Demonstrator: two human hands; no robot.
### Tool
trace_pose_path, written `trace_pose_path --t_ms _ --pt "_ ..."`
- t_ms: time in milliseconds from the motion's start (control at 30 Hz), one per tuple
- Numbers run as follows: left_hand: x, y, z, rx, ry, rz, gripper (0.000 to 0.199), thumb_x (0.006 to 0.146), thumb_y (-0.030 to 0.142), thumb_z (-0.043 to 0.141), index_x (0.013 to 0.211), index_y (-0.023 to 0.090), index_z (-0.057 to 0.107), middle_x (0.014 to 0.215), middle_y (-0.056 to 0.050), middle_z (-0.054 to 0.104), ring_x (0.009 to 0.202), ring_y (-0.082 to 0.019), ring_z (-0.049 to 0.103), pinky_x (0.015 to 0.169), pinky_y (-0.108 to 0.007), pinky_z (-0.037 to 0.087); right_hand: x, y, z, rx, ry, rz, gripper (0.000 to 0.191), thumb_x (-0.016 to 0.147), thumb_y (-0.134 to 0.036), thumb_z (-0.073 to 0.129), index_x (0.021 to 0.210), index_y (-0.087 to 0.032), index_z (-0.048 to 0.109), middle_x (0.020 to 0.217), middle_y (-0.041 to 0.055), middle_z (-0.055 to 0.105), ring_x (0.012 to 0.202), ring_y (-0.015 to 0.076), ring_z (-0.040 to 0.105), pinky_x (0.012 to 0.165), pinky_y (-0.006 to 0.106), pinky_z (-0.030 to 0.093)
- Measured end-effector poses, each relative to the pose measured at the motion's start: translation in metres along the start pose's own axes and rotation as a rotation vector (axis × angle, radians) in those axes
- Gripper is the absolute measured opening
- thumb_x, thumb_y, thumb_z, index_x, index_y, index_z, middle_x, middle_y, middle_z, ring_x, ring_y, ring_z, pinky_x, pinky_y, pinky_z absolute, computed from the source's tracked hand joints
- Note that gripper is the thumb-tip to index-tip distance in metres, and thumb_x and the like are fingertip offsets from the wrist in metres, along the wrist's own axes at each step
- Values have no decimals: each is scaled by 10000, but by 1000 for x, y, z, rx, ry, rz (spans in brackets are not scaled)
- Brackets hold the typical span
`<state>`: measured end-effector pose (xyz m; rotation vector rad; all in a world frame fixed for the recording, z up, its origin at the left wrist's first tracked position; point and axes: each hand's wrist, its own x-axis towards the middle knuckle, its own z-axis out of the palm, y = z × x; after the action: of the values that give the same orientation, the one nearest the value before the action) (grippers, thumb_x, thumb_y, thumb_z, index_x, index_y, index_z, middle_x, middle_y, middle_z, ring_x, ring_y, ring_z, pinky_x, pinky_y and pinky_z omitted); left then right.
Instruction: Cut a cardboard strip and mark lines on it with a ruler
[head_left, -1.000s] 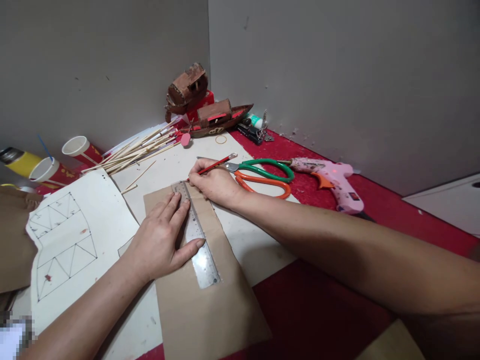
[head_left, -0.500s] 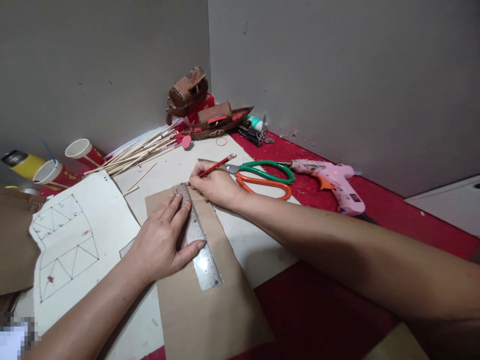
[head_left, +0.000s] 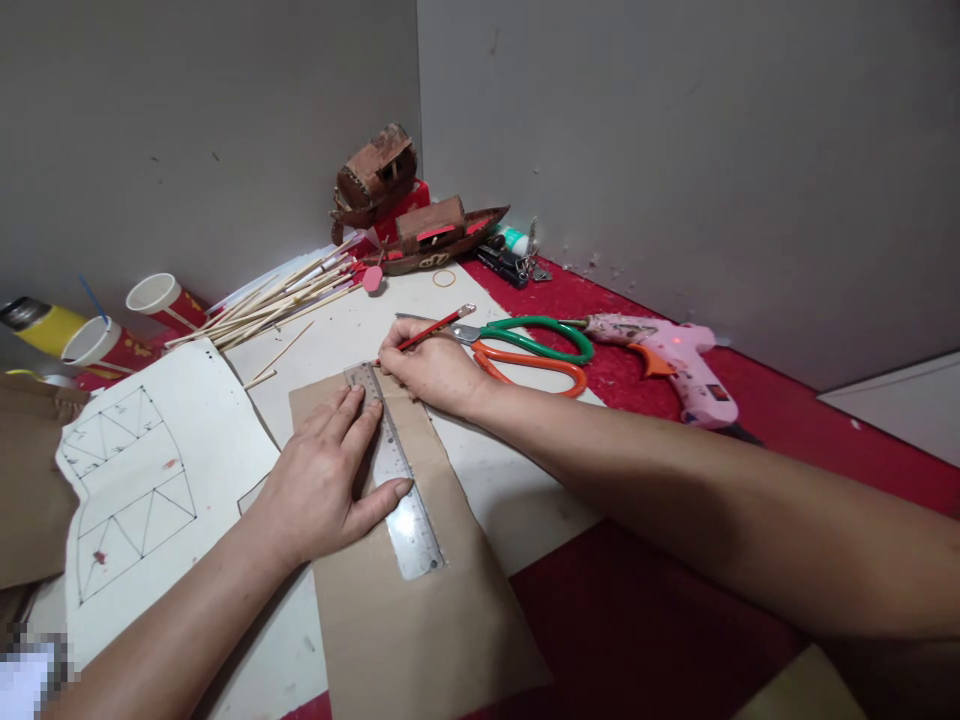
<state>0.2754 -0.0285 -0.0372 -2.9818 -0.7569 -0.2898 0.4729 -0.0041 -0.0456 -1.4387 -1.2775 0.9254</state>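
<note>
A clear ruler point(head_left: 414, 530) lies lengthwise on a strip of brown cardboard point(head_left: 442, 640). Flat across the ruler rests my left hand point(head_left: 322, 480), fingers stretched out, thumb and fingertips pressing it down. My right hand point(head_left: 427, 368) is closed around a red pencil point(head_left: 439, 327), whose tip is near the ruler's far end at the cardboard's far edge. Just beyond that hand are scissors point(head_left: 540, 340) with one green and one orange handle. Left of the cardboard is a white sheet point(head_left: 225, 440) with drawn truss patterns.
A pink glue gun point(head_left: 675, 350) lies on the red tabletop at the right. Thin wooden sticks point(head_left: 289, 295) are piled behind the sheet. Two brown model boats point(head_left: 431, 228) stand in the corner by the walls. Paper cups point(head_left: 161, 298) and a yellow bottle point(head_left: 49, 325) are at the left.
The view has shifted very slightly. Both hands, the ruler and the pencil stay in practically the same place.
</note>
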Motion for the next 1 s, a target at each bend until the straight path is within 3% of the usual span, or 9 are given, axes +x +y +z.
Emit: trace_pose_path --t_ms 200,367,600,767,1000 --pt "0 0 0 1 7 2 727 940 548 514 1398 -17 502 1438 -341 495 1343 -472 485 1027 -604 486 0 1 0 9 -2 15 196 821 -103 549 663 -208 498 537 -76 478 454 85 442 420 192 351" --pt "0 0 0 -7 0 -10 706 942 550 510 1410 22 493 1463 -324 478 1378 -455 452 1039 -606 479 -1 -1 1 244 36 101 204 875 -98 535 709 -208 494 579 -67 547 437 71 462 370 155 361" --pt "-1 0 -1 50 55 35 658 950 503 515 1376 2 513 1387 -336 546 1296 -459 541 981 -595 527 -5 -6 -3 324 29 127 203 1017 -286 481 924 -179 626 659 -32 612 442 69 517 347 151 418" --pt "0 2 -5 122 63 62 635 951 510 514 1361 26 536 1350 -307 593 1253 -440 586 988 -593 525 -2 -4 -5 356 24 125 232 1027 -315 478 923 -172 629 645 -35 606 409 61 504 338 153 417" --pt "1 14 -16 282 -49 65 657 964 557 473 1385 61 568 1308 -317 611 1212 -452 613 970 -602 521 -4 -10 -6 400 14 134 236 1026 -291 479 870 -171 609 618 -51 566 398 51 475 335 145 404"
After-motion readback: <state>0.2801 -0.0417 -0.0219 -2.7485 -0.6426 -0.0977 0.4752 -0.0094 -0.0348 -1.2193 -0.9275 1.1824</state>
